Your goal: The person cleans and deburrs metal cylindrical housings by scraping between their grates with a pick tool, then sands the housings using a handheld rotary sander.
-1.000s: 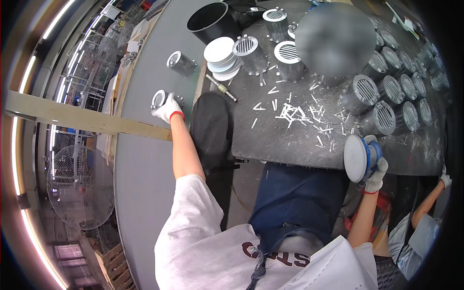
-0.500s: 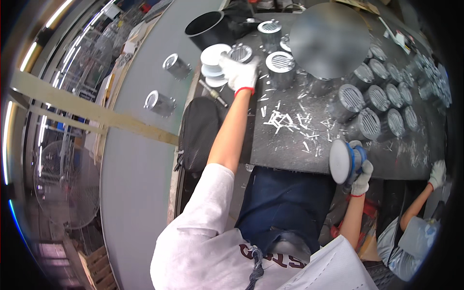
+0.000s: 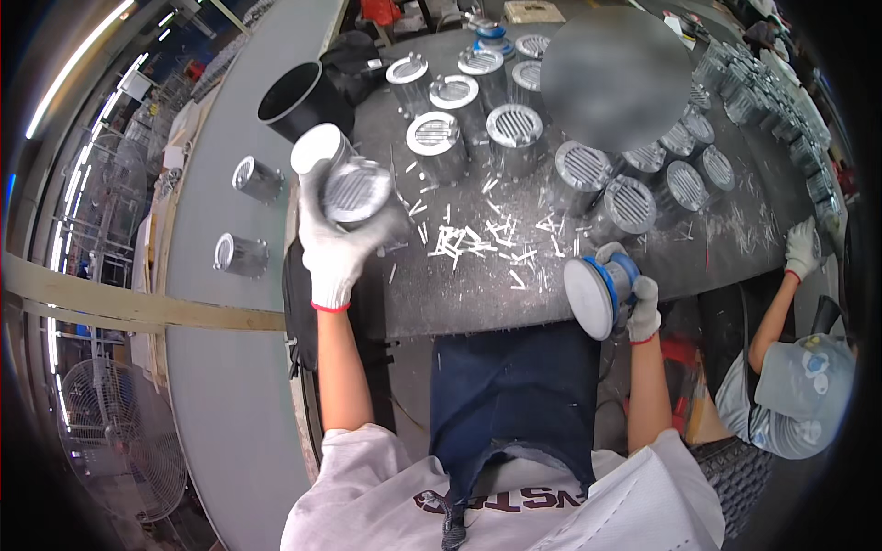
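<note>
My left hand (image 3: pixel 333 253), in a white glove with a red cuff, grips a silvery metal cylinder with a slotted round face (image 3: pixel 356 191) at the table's left edge. Motion smears this part and my fingers slightly. Just beyond it shows a white round disc (image 3: pixel 318 147). My right hand (image 3: pixel 645 314), also gloved, is closed around a blue orbital sander (image 3: pixel 623 275). Its white round pad (image 3: pixel 589 298) faces left, tipped on edge above the table's near edge and apart from any cylinder. Several more slotted cylinders (image 3: pixel 435 136) stand upright on the dark table.
Thin white strips (image 3: pixel 459 241) lie scattered on the dark table (image 3: pixel 441 303). A black bucket (image 3: pixel 308 101) stands at the far left. Two cylinders (image 3: pixel 241 254) rest on the grey surface at left. Another person's gloved hand (image 3: pixel 803 248) is at the right edge.
My left hand has come back toward me from the white discs, now with a slotted cylinder in it. The view has shifted; my right hand still holds the sander.
</note>
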`<action>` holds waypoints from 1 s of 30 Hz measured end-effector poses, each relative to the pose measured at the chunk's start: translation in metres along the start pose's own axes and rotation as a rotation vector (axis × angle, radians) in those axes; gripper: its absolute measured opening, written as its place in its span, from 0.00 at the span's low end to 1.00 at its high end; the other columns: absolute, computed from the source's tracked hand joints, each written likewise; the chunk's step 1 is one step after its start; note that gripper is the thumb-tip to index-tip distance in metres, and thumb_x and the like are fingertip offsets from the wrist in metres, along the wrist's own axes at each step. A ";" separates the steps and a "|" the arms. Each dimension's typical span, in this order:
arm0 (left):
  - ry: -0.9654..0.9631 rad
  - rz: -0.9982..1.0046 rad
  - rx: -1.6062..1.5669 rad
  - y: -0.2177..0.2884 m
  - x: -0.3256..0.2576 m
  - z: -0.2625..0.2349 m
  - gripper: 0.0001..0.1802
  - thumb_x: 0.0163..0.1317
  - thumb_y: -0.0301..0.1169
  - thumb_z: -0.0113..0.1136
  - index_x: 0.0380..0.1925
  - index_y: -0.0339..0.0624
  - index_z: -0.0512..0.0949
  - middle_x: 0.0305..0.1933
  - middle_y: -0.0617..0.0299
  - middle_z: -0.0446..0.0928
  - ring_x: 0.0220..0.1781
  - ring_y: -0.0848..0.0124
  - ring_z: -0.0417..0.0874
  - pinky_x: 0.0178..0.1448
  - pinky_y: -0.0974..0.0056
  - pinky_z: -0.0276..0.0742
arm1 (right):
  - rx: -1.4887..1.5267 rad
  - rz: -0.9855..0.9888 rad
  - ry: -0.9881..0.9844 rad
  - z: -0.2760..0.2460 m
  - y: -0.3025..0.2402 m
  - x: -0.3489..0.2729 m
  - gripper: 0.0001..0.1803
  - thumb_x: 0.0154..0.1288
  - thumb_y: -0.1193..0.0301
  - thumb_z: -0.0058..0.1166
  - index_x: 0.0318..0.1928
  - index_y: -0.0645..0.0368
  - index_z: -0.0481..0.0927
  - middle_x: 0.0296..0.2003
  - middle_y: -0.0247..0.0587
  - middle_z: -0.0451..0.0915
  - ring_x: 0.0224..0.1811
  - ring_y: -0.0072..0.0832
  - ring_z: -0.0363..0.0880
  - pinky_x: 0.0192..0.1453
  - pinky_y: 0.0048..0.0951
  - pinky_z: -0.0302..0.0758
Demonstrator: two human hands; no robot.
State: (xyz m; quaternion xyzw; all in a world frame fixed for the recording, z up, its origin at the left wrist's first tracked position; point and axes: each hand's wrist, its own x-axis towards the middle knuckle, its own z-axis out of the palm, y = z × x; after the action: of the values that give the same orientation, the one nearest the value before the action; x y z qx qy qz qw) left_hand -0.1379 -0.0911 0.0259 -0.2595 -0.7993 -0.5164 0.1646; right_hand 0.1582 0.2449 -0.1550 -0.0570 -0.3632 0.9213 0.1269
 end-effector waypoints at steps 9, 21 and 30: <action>-0.966 0.489 0.456 0.082 -0.018 0.070 0.47 0.33 0.45 0.83 0.55 0.38 0.74 0.49 0.48 0.81 0.52 0.50 0.84 0.52 0.51 0.81 | -0.413 0.078 0.169 0.080 -0.050 -0.012 0.42 0.57 0.45 0.68 0.62 0.61 0.71 0.49 0.40 0.80 0.48 0.24 0.83 0.53 0.25 0.80; -1.552 0.181 0.598 0.063 -0.018 0.092 0.44 0.35 0.53 0.78 0.52 0.36 0.79 0.42 0.43 0.85 0.49 0.47 0.87 0.51 0.49 0.83 | -1.860 -0.104 0.115 0.197 -0.074 0.006 0.34 0.48 0.56 0.75 0.56 0.48 0.76 0.39 0.51 0.87 0.44 0.51 0.89 0.49 0.43 0.84; -1.484 0.208 0.537 0.051 -0.026 0.090 0.43 0.34 0.53 0.77 0.49 0.35 0.80 0.41 0.42 0.86 0.47 0.46 0.88 0.50 0.49 0.84 | -2.033 -0.167 -0.057 0.198 -0.059 0.040 0.39 0.50 0.49 0.71 0.63 0.48 0.77 0.38 0.50 0.88 0.39 0.47 0.90 0.44 0.42 0.86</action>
State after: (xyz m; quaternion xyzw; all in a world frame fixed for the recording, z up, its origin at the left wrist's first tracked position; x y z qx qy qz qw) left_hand -0.0860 0.0019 0.0127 -0.5604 -0.7692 0.0197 -0.3065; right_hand 0.0924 0.1682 0.0295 -0.0904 -0.9792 0.1661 0.0736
